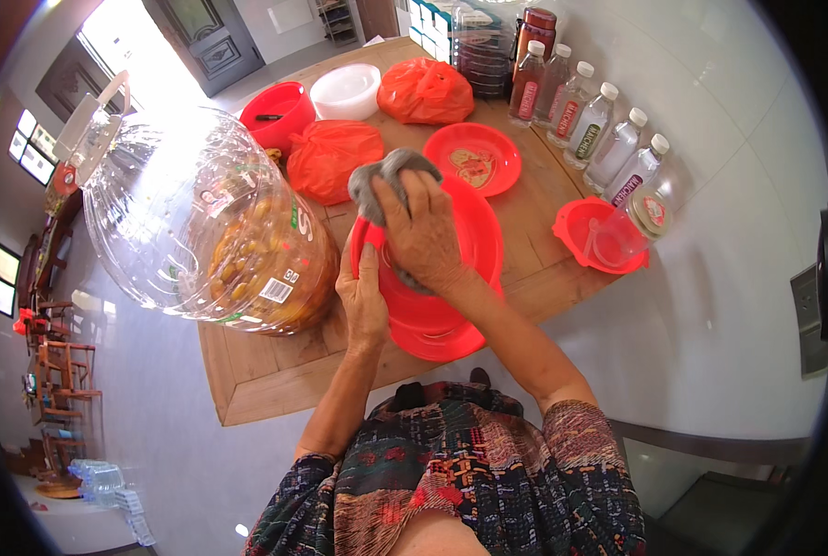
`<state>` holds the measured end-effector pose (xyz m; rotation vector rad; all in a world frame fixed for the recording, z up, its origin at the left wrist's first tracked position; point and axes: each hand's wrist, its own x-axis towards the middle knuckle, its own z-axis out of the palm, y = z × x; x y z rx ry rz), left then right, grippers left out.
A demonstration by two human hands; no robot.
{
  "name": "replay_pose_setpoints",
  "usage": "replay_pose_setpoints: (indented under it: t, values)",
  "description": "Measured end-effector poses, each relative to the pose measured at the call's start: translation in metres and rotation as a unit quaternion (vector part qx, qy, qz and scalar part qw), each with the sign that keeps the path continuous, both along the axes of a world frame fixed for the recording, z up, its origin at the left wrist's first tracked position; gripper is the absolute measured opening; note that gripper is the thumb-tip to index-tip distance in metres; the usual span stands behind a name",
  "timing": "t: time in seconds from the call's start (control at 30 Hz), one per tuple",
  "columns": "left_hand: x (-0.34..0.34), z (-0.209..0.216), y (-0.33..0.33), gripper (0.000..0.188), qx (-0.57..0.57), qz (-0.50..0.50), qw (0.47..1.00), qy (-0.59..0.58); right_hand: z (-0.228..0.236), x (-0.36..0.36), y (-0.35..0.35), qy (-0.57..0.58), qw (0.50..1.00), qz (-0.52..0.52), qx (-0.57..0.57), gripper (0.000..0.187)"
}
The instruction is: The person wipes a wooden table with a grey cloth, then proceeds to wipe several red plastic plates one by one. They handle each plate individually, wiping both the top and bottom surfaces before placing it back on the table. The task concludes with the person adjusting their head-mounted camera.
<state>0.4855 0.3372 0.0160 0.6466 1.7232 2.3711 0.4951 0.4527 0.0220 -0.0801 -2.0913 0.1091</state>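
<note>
In front of me on the wooden table is a red plastic basin (481,236). My left hand (365,301) grips its left rim, thumb pointing up. My right hand (423,227) is closed on a grey cloth (367,193), pressing it over the basin's far-left rim. Some grey cloth also shows under that hand, inside the basin. A second red curved edge (437,345) shows at the near side; whether it belongs to another basin I cannot tell. Left of my hands leans a big clear plastic jar (154,213) with yellow-brown contents in its lower part.
Behind the basin are a red plate (499,159), two red plastic bags (335,157), a red bowl (279,113) and a white bowl (344,90). Several clear bottles (592,125) line the wall at right. A small red dish (576,225) holds a lidded jar (629,232) near the table's right edge.
</note>
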Motion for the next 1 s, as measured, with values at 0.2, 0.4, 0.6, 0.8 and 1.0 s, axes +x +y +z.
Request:
replay_pose_setpoints:
  t: [0.2, 0.4, 0.6, 0.8, 1.0]
  values:
    - [0.003, 0.005, 0.000, 0.038, 0.045, 0.016, 0.998, -0.049, -0.012, 0.007, 0.035, -0.010, 0.981, -0.191, -0.010, 0.048]
    - [0.003, 0.005, 0.001, 0.038, 0.017, 0.048, 0.999, 0.005, -0.067, 0.044, 0.028, -0.049, 0.939, -0.129, -0.314, 0.059]
    - [0.003, 0.004, -0.004, 0.040, -0.037, -0.037, 0.998, 0.022, -0.062, 0.060, 0.034, -0.023, 0.974, -0.157, -0.162, 0.057]
    - [0.000, 0.018, -0.012, 0.041, -0.127, -0.135, 0.983, 0.014, 0.011, 0.049, 0.041, 0.008, 0.993, 0.023, 0.113, 0.050]
    - [-0.007, 0.026, -0.033, 0.039, -0.115, -0.141, 0.981, 0.065, 0.053, 0.048, 0.031, -0.018, 0.975, 0.132, 0.177, 0.035]
